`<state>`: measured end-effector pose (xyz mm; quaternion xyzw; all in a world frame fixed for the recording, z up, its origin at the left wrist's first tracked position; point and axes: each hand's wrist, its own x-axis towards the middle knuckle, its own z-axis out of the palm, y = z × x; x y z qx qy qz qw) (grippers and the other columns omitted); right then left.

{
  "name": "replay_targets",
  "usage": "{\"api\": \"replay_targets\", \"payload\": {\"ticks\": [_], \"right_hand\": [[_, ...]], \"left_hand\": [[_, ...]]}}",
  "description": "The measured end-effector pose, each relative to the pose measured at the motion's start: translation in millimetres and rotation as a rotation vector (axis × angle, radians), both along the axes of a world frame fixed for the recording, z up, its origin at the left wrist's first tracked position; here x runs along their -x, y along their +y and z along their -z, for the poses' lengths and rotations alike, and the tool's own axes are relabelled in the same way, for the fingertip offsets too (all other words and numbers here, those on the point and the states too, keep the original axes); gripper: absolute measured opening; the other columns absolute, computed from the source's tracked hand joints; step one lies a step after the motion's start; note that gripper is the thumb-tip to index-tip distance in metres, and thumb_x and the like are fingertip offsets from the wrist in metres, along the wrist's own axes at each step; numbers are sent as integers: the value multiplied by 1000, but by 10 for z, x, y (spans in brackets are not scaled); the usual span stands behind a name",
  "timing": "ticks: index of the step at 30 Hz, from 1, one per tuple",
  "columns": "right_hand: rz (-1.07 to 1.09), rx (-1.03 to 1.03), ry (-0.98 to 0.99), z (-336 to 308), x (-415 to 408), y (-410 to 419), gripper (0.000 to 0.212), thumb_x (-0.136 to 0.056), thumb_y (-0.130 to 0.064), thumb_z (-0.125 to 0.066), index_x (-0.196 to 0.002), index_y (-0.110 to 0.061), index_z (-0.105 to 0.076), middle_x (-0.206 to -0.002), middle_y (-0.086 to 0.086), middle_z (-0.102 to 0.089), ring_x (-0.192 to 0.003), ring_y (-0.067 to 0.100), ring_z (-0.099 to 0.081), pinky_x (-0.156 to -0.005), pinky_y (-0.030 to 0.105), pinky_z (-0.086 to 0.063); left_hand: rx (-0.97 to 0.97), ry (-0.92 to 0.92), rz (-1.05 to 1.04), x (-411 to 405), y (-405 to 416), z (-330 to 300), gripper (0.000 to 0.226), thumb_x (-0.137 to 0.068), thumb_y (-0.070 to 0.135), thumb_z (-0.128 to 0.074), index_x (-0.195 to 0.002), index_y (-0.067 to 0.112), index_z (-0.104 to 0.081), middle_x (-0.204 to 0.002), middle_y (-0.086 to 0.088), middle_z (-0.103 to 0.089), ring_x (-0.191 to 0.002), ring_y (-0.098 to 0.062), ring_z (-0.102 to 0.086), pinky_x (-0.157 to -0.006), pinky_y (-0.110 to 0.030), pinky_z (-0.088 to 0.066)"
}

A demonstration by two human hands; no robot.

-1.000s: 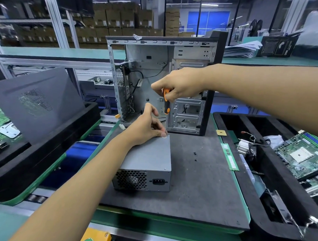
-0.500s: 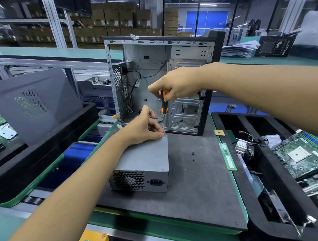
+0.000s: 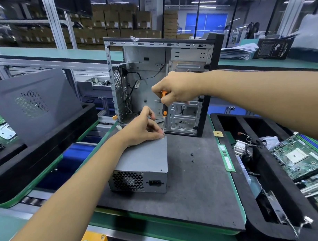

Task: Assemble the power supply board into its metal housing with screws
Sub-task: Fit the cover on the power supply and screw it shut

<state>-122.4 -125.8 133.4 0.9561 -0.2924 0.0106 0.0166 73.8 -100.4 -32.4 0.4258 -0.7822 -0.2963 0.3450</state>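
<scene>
my counter (image 3: 197,193) has a dark grey mat. on it sit the grey power supply box (image 3: 144,163), the open computer case (image 3: 161,84) standing behind, two small black screws (image 3: 192,157) and a green memory stick (image 3: 226,158) at its right edge.

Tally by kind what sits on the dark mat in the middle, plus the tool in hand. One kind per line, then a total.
Power supply unit: 1
Open computer case: 1
Loose black screws: 2
Screwdriver, in the right hand: 1
Total: 5
</scene>
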Motion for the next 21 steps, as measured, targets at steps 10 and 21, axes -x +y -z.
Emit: {"api": "replay_targets", "payload": {"ticks": [10,21], "right_hand": [[98,17,36,28,2,28,18,-89,-30,-57,-90,-32,-40,-68,0,-61,-54,23,-58,-49,31,-36],[25,238,56,80,-295,75,31,-84,-37,-62,-64,-26,-41,-57,-7,-49,-58,8,-44,-51,29,-26]], "left_hand": [[98,-89,-35,9,29,-37,18,-82,31,-88,-94,29,-74,-87,9,-76,-83,-8,-71,-83,-26,-55],[79,-64,-21,46,49,-52,9,-89,14,-81,-84,16,-73,-96,11,-78,-94,-7,-72,-89,-19,-52]]}}
